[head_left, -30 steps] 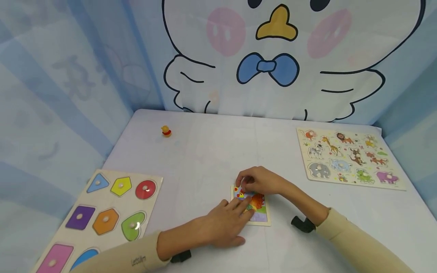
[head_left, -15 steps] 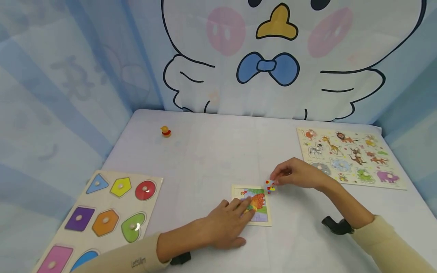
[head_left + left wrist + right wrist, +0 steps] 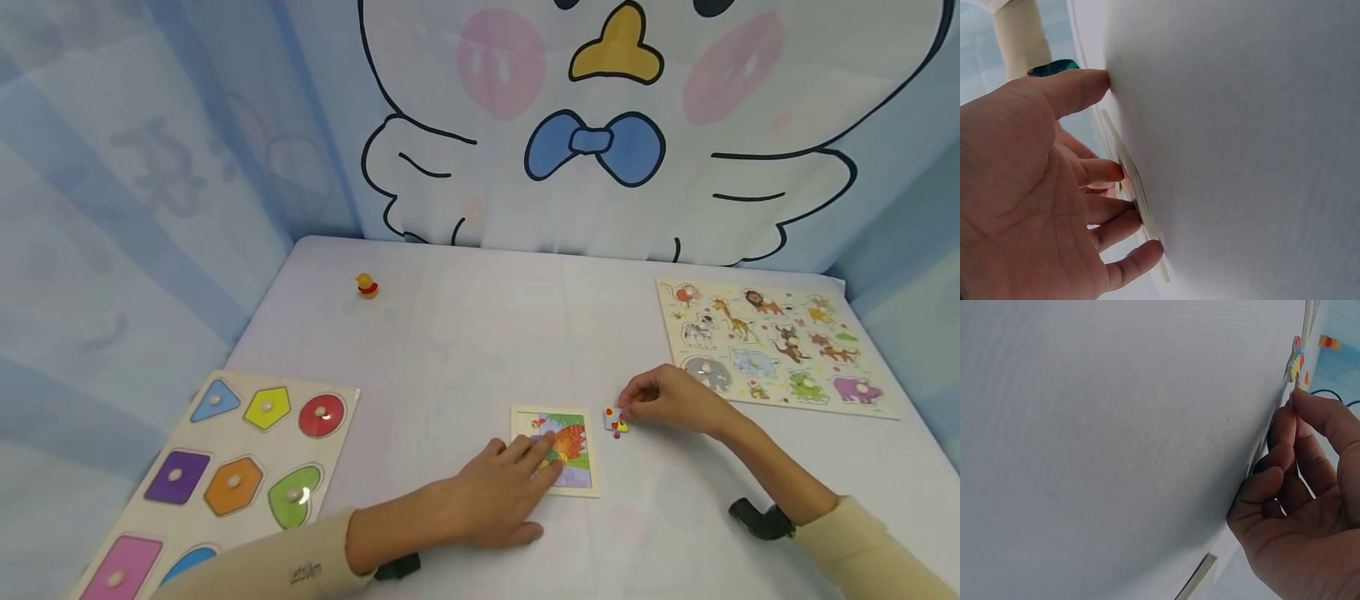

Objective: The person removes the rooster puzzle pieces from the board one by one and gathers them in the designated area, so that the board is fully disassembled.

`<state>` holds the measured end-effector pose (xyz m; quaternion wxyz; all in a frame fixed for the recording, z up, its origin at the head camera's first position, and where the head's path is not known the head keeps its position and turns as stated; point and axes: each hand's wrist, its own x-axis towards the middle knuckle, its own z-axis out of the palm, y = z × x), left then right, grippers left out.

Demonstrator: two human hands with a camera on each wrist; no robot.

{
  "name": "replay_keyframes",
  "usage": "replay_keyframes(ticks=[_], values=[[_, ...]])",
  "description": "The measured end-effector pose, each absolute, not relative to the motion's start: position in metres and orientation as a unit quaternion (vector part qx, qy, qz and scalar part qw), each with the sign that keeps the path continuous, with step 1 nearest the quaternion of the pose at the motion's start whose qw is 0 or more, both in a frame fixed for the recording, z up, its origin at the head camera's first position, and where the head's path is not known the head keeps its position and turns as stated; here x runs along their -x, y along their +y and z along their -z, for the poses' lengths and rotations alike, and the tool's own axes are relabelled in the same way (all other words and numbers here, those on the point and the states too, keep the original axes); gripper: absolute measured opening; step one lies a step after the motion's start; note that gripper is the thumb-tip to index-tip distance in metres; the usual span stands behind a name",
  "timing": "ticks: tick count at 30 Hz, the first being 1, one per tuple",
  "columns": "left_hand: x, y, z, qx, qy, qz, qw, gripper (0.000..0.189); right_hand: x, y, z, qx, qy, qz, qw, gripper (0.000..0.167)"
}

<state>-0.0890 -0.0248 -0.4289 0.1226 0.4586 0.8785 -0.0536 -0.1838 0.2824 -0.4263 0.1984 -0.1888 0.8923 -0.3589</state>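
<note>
A small square jigsaw puzzle [image 3: 575,477] in a pale wooden frame lies mid-table, its picture showing an orange-red bird on green. My left hand [image 3: 501,493] rests on it with fingers spread and fairly straight; the left wrist view shows those fingertips along the frame's edge. The puzzle's upper left part is bare wood. To the right of the frame, my right hand [image 3: 677,402] pinches a jigsaw piece [image 3: 615,419] with red and yellow spots between thumb and forefinger. In the right wrist view the jigsaw piece [image 3: 1295,362] sticks out beyond the fingertips, close over the white tabletop.
On the left lies a knob board [image 3: 247,442] of coloured shapes, partly under the left sleeve. An animal puzzle board [image 3: 780,346] sits at the back right, just beyond the right hand. A small yellow-and-red toy figure [image 3: 367,286] stands at the back left.
My right hand has lifted a spotted piece from the puzzle's upper left and carried it right, then slightly down toward the table. My left hand has stayed on the frame.
</note>
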Motion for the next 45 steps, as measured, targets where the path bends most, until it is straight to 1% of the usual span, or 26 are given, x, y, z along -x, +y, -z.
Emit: replay_keyframes(ticks=[9, 15, 23, 29, 33, 37, 43, 45], values=[[0.090, -0.024, 0.429, -0.462, 0.877, 0.055, 0.119, 0.078, 0.180, 0.278, 0.431, 0.193, 0.912, 0.326, 0.157, 0.004], [0.090, -0.024, 0.426, -0.462, 0.877, 0.058, 0.119, 0.077, 0.178, 0.276, 0.433, 0.197, 0.918, 0.316, 0.134, 0.005], [0.089, -0.025, 0.425, -0.462, 0.877, 0.057, 0.119, 0.077, 0.174, 0.273, 0.433, 0.179, 0.929, 0.301, 0.123, 0.010], [0.090, -0.025, 0.423, -0.458, 0.878, 0.056, 0.123, 0.077, 0.171, 0.271, 0.432, 0.171, 0.933, 0.297, 0.114, 0.009], [0.091, -0.027, 0.423, -0.454, 0.880, 0.045, 0.131, 0.078, 0.171, 0.271, 0.430, 0.170, 0.932, 0.297, 0.119, 0.006], [0.090, -0.026, 0.424, -0.459, 0.877, 0.044, 0.134, 0.078, 0.173, 0.273, 0.427, 0.177, 0.928, 0.299, 0.135, 0.002], [0.090, -0.024, 0.423, -0.466, 0.874, 0.065, 0.125, 0.078, 0.179, 0.274, 0.419, 0.183, 0.921, 0.296, 0.175, 0.005], [0.091, -0.024, 0.422, -0.466, 0.874, 0.065, 0.123, 0.078, 0.182, 0.270, 0.413, 0.191, 0.918, 0.296, 0.180, 0.005]])
